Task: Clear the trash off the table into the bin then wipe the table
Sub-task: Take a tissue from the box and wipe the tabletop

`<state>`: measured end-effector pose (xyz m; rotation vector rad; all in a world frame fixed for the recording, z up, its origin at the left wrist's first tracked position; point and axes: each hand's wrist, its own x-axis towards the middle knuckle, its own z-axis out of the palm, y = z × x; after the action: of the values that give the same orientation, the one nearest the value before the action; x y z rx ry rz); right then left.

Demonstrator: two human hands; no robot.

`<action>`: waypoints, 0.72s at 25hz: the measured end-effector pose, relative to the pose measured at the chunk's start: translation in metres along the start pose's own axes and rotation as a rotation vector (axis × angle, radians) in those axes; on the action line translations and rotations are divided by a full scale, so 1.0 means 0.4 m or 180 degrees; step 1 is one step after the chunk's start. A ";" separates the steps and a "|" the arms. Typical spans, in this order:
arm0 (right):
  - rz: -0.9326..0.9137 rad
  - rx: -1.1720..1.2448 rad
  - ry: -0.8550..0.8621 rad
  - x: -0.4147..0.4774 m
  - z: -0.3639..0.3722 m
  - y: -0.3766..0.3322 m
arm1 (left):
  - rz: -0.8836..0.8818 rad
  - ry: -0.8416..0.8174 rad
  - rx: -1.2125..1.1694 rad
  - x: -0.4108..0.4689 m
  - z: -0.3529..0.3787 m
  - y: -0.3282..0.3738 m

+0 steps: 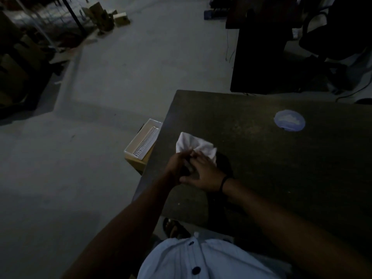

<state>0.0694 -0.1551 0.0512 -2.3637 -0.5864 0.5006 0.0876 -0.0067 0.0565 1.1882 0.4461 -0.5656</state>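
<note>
Working in dim light, we see our left hand [177, 165] pinching the near edge of the white cloth [194, 142], which lies on the table [261, 158] near its left edge. Right hand [204, 174] rests on the cloth, fingers straight; fingertips blurred. Blue disc [289, 120] sits well apart, markings unreadable.

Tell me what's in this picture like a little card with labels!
left hand: grips the near edge of the white cloth
right hand: rests on the cloth, fingers fairly straight
cloth: crumpled, lying near the left edge of the table
round blue disc: flat on the table, right of the cloth
white tray: beside the table, on a cardboard box
</note>
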 end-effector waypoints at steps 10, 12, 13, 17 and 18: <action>0.2164 0.6323 -0.0066 0.019 -0.003 0.054 | 0.2040 -0.1017 0.4473 -0.053 -0.114 -0.130; 0.2240 0.5371 0.0858 0.005 0.030 0.010 | 0.1680 -0.0680 0.4242 -0.074 -0.161 -0.137; 0.2431 0.4971 0.1278 -0.002 0.028 0.014 | 0.1652 -0.0321 0.4122 -0.090 -0.183 -0.140; 0.1826 0.1801 0.2393 0.016 0.075 0.012 | 0.1062 0.0637 0.4620 -0.102 -0.307 -0.137; 0.1437 0.0999 0.2109 0.023 0.104 0.008 | 0.0834 0.0607 0.4781 -0.094 -0.345 -0.131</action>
<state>0.0575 -0.1321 0.0173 -2.1644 0.3112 -0.0281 0.0211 0.1168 -0.0029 2.6990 -0.0782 -0.5293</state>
